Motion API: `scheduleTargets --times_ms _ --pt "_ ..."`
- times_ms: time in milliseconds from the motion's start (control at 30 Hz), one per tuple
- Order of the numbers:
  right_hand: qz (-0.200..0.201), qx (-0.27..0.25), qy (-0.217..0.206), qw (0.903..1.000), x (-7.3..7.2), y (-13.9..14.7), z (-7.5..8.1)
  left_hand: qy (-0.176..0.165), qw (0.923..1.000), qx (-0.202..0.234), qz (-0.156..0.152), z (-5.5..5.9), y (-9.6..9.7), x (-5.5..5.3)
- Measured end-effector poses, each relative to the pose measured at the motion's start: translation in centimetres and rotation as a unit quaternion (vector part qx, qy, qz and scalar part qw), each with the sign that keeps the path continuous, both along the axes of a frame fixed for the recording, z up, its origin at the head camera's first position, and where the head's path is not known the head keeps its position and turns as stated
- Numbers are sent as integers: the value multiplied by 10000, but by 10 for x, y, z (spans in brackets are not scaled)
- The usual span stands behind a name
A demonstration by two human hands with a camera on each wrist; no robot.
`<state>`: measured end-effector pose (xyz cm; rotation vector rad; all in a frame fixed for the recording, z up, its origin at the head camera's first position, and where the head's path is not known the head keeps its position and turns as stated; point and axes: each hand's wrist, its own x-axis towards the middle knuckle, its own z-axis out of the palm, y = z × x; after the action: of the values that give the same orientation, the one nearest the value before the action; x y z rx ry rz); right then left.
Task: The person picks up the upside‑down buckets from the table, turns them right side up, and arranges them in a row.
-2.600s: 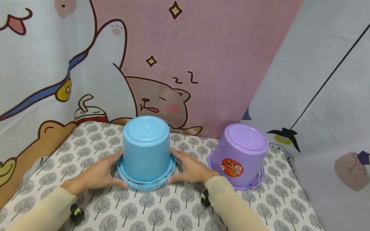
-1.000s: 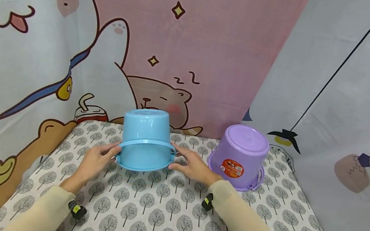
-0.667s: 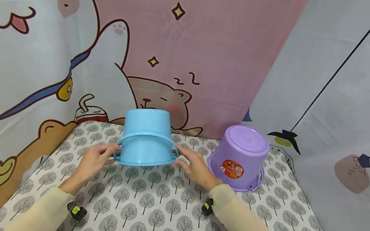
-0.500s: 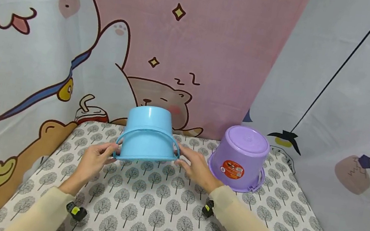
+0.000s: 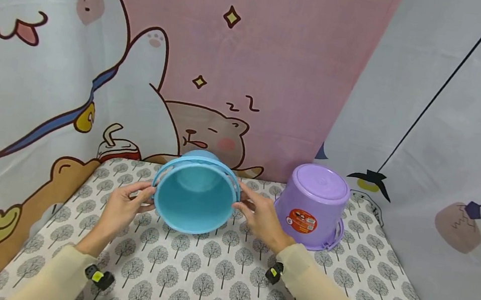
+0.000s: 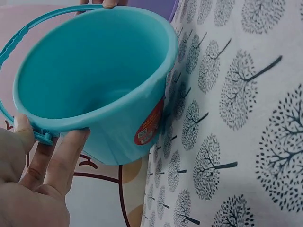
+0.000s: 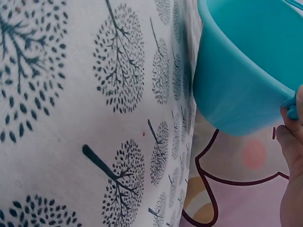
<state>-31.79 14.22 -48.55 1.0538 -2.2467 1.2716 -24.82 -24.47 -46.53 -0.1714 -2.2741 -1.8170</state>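
- Left hand [image 5: 122, 205]: pinching one side of round light-blue plastic bucket [image 5: 194, 202], tipped sideways.
- Right hand [image 5: 264, 221]: pinching its opposite side.
- Round purple plastic bucket [image 5: 317, 203]: inverted on tree-print cloth [image 5: 203, 284].

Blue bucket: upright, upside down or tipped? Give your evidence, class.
Tipped: in the head view, the blue bucket opens toward the camera, its inside showing, its base pointing away.
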Motion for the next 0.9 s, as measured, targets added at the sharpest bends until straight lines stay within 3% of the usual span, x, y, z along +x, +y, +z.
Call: scheduleTargets --times_ms 300,600,900 --pt "-58 -379 -6 9993 -1 3 7 133 9997 -153 127 15 6 5" --pt "250 -825 -70 9963 3 2 17 689 9976 -60 99 27 8 5" --pt "221 -922 171 9953 3 2 27 1107 9934 -279 57 32 8 7"
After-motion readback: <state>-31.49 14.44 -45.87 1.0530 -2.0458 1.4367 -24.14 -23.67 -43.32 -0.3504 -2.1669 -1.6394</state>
